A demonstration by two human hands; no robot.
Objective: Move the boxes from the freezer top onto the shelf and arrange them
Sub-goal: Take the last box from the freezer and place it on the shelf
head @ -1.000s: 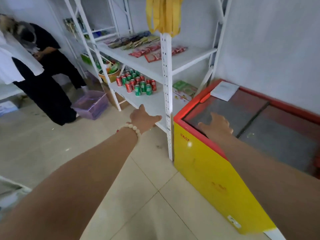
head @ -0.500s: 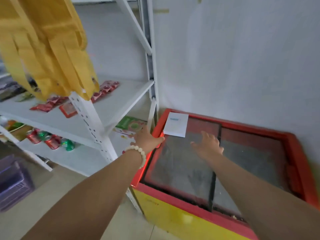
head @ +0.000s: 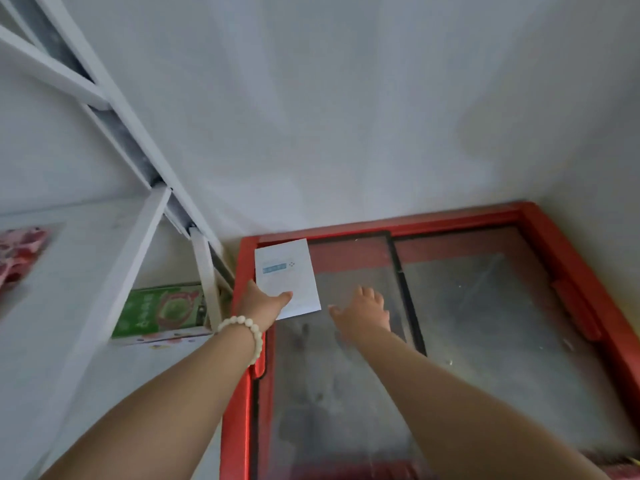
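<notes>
Your left hand (head: 265, 303) meets the box (head: 287, 271) at the freezer (head: 415, 225) top's far left corner (thumb on top, grip can't be told); right hand (head: 363, 310) spread wide, box not yet shelved

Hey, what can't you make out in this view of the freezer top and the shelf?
Head view:
- white box: print too small to read.
- left hand: fingers hidden behind the palm, grip unclear.
- green box: partly hidden by the shelf post.
- red packets: blurred, cut by the left edge.
- freezer inside: hidden by clouded glass.
</notes>
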